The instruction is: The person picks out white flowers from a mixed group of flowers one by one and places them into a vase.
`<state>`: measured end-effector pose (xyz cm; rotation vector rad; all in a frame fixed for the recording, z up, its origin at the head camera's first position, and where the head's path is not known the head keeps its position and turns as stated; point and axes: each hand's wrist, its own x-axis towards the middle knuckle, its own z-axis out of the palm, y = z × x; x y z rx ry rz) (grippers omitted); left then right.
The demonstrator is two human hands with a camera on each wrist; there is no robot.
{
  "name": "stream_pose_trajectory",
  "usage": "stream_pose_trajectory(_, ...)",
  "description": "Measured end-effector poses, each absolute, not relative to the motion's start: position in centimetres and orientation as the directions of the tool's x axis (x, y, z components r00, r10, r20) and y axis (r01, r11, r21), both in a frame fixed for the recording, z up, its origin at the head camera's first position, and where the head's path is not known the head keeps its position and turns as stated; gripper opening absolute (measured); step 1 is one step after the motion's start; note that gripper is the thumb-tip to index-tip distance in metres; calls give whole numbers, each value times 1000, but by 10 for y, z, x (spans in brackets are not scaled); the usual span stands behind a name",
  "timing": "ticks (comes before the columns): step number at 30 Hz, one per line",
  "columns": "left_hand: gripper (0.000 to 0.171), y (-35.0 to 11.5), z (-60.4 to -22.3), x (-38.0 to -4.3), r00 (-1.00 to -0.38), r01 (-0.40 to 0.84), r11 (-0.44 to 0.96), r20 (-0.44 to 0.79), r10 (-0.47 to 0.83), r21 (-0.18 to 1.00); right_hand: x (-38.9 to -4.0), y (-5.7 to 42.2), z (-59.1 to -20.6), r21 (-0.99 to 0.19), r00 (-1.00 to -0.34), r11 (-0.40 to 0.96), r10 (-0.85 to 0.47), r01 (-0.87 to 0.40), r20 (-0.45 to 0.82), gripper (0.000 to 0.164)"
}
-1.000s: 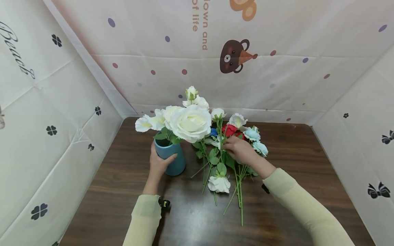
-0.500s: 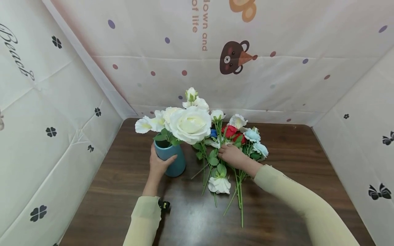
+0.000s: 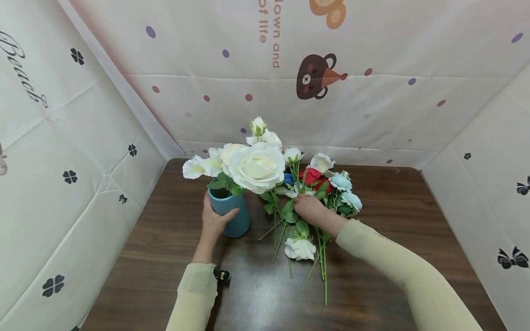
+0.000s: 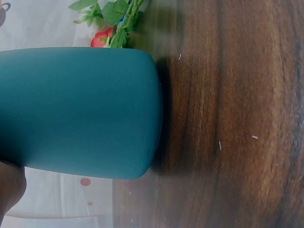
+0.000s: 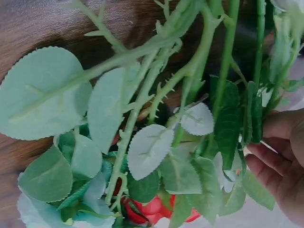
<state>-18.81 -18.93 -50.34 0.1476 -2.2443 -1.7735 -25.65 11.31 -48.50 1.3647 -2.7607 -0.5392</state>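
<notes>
My left hand (image 3: 214, 223) grips the blue tapered vase (image 3: 238, 221), thumb across its front. The vase stands on the table, its lower wall filling much of the left wrist view. Artificial white flowers (image 3: 256, 168) with green leaves spread from its mouth. To the right, my right hand (image 3: 311, 209) reaches into a loose pile of artificial flowers. In the right wrist view its thumb and fingertips (image 5: 269, 159) pinch a green flower stem (image 5: 259, 71) beside dark leaves. A white rose (image 3: 300, 248) lies at the pile's front, its head towards me.
Red roses (image 3: 310, 176), light blue flowers (image 3: 351, 201) and a blue bloom (image 3: 288, 179) lie in the pile, with bare green stems (image 3: 325, 276) pointing towards me. Printed cloth walls (image 3: 198, 59) enclose the back and sides of the dark wooden table (image 3: 397, 220).
My right hand has drawn back from the red roses, towards me and slightly left, onto a stem. The front white rose has shifted a little right. The left hand and vase have stayed put.
</notes>
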Motion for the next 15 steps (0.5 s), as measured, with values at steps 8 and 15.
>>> stream_pose_trajectory(8, 103, -189, -504, -189, -957, 89, 238, 150, -249, 967, -263, 125, -487, 301, -529, 498, -848, -813, -27, 17)
stream_pose_trajectory(15, 103, -188, -500, -187, -955, 87, 244, 151, -254, 966, -263, 141, -484, -89, -558, 592, -685, -801, 467, 24)
